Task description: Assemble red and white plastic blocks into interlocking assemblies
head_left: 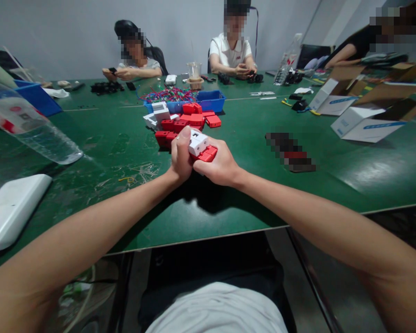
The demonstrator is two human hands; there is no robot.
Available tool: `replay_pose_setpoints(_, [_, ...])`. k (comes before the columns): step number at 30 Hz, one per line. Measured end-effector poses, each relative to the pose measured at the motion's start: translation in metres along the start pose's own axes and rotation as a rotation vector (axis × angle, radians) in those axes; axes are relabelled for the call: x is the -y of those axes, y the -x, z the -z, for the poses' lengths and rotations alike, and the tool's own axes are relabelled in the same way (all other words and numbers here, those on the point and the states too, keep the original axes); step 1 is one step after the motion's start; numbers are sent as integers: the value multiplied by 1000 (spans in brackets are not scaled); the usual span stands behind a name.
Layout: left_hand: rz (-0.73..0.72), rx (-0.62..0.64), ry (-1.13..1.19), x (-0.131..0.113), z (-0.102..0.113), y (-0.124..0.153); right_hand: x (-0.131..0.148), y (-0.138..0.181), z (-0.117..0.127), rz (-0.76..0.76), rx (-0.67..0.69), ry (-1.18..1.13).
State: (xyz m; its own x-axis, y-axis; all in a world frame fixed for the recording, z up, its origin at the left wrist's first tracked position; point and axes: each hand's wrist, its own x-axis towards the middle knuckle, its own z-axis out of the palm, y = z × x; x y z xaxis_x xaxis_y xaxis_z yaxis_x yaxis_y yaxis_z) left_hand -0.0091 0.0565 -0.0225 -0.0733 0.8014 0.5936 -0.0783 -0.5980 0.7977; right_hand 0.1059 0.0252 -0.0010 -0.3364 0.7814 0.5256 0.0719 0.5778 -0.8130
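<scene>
Both hands meet above the green table [249,199], close to the middle of the view. My left hand [182,155] is closed on the left side of a white plastic housing [198,142], thumb on top. Fingers of my right hand [222,162] wrap a red ribbed plastic part [206,154] directly under the white housing; whether the two parts are joined I cannot tell. Just beyond my hands lies a pile of red plastic housings [193,121], with white plastic housings [160,111] at its left.
Behind the pile stands a blue bin [211,101] with red and green wires [169,95]. A water bottle [55,138] and a white box-like device [17,208] are at left. Open cartons [370,122] and a pixelated dark object [291,152] are at right. Several people sit around the table.
</scene>
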Motion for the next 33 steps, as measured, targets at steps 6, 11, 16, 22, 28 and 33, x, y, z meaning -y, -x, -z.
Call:
replay_pose_setpoints(6, [-89,-75,-63,-11,0,3,5,1,-1,39,5,-19])
replay_pose_setpoints(11, [-135,-68,-112,-13,1,4,9,1,1,41,12,-50])
replay_pose_setpoints(16, [-175,-55,-110,-10,3,4,10,1,1,27,17,-59])
replay_pose_setpoints(22, [-157,-59,-127,-10,3,5,11,1,2,-14,26,-35])
replay_pose_setpoints(28, [-156,-78,-132,-11,2,6,13,0,2,-3,33,-36])
replay_pose_setpoints(33, [-144,-89,-125,-15,0,7,14,0,1,9,33,-51])
